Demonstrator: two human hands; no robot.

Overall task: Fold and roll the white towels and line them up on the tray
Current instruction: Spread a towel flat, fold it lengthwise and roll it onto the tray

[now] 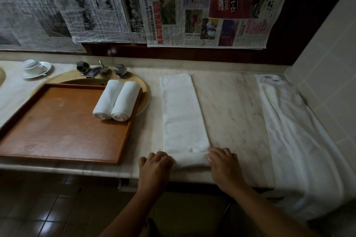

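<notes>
A white towel (182, 113), folded into a long narrow strip, lies on the marble counter and runs away from me. Its near end is turned up into a small roll at the counter's front edge. My left hand (155, 163) grips the roll's left end and my right hand (223, 161) grips its right end, fingers curled over it. Left of the towel lies a brown wooden tray (57, 127). Two rolled white towels (116, 100) lie side by side in the tray's far right corner.
A pile of loose white cloth (292, 134) covers the counter's right end and hangs over the edge. Behind the tray are a sink (142, 90), a tap (98, 70) and stacked cups on a saucer (35, 67). Newspapers cover the wall behind.
</notes>
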